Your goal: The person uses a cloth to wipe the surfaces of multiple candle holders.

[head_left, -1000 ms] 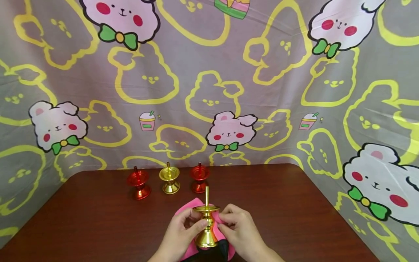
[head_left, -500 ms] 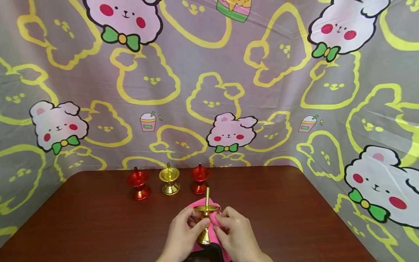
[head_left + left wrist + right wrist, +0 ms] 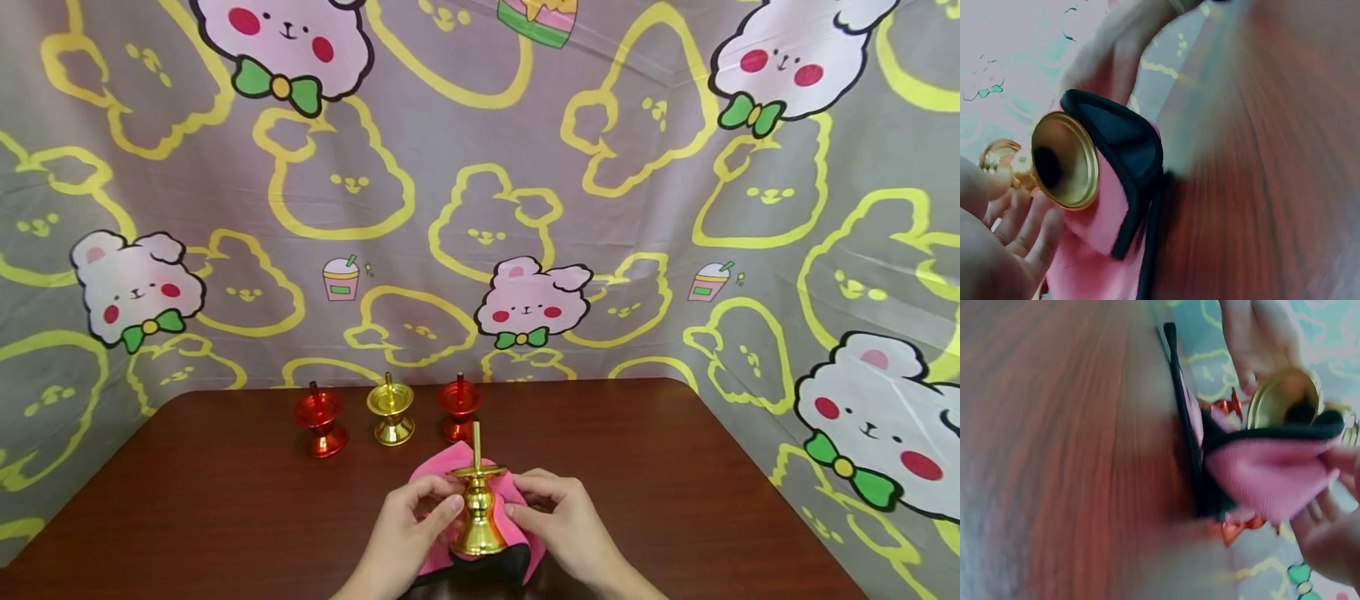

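Note:
A shiny gold candle holder [image 3: 477, 521] stands upright between my hands above the table, its spike pointing up. My left hand [image 3: 408, 527] grips it from the left around the middle, with the thumb in front. On the other side my right hand [image 3: 570, 523] pinches a pink cloth [image 3: 517, 533] with a black edge against the holder. That cloth wraps behind and under the holder. From the left wrist view, the hollow round base [image 3: 1082, 172] faces the camera. In the right wrist view, the cloth [image 3: 1266, 472] covers part of the holder, and some fingertips are hidden.
At the back of the brown table [image 3: 225, 508] stand a red candle holder [image 3: 321, 425], a gold candle holder [image 3: 392, 417] and another red candle holder [image 3: 459, 408]. A printed curtain [image 3: 420, 250] hangs behind and along both sides.
The gold candle holder has shifted slightly right and up since half a second ago. My right hand has moved a little right, and the cloth spreads wider around the holder.

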{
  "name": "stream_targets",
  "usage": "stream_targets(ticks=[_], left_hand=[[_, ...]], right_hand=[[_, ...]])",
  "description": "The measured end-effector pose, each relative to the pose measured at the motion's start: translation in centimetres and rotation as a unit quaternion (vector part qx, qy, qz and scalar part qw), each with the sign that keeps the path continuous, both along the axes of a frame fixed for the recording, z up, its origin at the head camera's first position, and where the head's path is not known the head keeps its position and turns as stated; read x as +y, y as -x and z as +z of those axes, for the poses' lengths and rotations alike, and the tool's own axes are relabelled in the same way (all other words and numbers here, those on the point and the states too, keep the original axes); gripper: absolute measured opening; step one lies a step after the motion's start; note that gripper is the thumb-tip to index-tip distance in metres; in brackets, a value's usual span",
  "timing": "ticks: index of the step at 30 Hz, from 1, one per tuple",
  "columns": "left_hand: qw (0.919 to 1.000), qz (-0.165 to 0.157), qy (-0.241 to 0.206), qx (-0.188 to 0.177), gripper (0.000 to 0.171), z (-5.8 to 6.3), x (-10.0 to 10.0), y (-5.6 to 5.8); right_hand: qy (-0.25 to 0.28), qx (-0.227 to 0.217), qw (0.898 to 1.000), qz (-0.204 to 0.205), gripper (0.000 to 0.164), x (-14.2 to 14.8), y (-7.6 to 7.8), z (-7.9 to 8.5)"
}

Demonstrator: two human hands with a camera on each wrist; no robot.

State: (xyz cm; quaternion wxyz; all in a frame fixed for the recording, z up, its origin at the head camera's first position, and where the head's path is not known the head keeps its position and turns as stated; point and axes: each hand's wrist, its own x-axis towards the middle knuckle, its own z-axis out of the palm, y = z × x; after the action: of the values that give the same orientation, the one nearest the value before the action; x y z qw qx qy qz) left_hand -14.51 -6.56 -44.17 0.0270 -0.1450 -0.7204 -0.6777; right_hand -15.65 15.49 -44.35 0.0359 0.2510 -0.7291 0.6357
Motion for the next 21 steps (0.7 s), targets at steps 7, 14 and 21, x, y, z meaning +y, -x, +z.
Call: stream_targets(ticks=[7,14,21], left_hand=[[0.9896,-0.087,-0.051,-0.103,0.037,0.1,-0.7,0.1],[0.9866,-0.137,-0.020,-0.087,0.042,0.0,-1.4,0.1],[0.9884,-0.136,-0.001,-0.069,0.033,-0.1,-1.4,-0.2]], right_hand=[[0.051,-0.003,0.992,0.115,0.025,0.8,0.8,-1.0],[0.072,0.051,0.987,0.138,0.022,0.2,0.7,-1.2],[0.005,0.050,0.996,0.077,0.016,0.0,-0.1,-0.4]])
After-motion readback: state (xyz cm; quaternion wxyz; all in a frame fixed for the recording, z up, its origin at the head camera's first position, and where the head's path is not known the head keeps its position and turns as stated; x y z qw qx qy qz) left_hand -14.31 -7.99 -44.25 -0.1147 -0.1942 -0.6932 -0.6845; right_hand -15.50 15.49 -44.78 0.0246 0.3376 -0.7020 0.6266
